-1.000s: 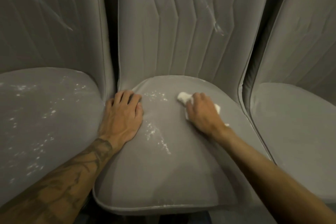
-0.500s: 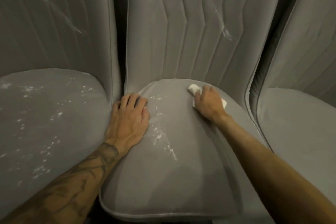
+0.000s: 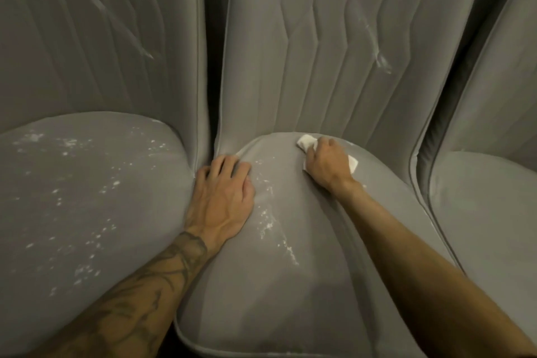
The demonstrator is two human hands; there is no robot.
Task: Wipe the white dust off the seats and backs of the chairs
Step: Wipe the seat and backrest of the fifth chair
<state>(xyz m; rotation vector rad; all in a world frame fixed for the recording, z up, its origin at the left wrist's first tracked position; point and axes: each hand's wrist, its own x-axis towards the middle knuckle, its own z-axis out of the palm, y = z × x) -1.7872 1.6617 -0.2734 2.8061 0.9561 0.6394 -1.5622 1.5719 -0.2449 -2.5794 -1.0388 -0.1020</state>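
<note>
Three grey upholstered chairs stand side by side. On the middle chair's seat [image 3: 290, 285] my right hand [image 3: 328, 166] grips a crumpled white tissue [image 3: 305, 142] and presses it to the seat's back edge, close to the backrest [image 3: 319, 52]. My left hand [image 3: 222, 195] rests flat on the seat's left edge, fingers spread. A trail of white dust [image 3: 273, 221] runs down the seat between my hands. A white smear [image 3: 382, 62] marks the middle backrest.
The left chair's seat [image 3: 72, 212] is speckled with white dust, and its backrest carries a white streak [image 3: 142, 51]. The right chair's seat [image 3: 488, 212] shows no dust. Dark narrow gaps separate the chairs.
My right hand has slid the tissue from the seat's middle back toward the backrest. The left hand has stayed in place. The camera has moved closer.
</note>
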